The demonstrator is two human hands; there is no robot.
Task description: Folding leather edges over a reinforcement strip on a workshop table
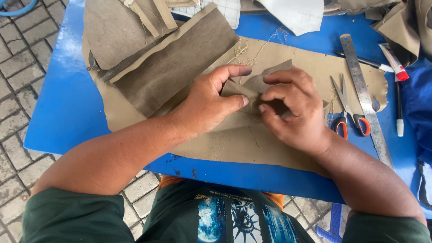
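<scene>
My left hand [210, 100] and my right hand [291, 108] meet over the middle of a blue table [67, 103]. Both pinch a small folded piece of tan fabric [256, 83] between fingers and thumbs. The piece lies on a larger tan fabric sheet [234, 148] spread across the table. Loose threads [245, 47] trail from the sheet's far edge just beyond my fingers.
A darker brown fabric strip [175, 60] and more tan pieces [112, 31] lie at the back left. To the right are orange-handled scissors [348, 112], a long steel ruler [366, 103], a pen [399, 108] and a red-capped tube [393, 63]. Paving stones [18, 63] show at the left.
</scene>
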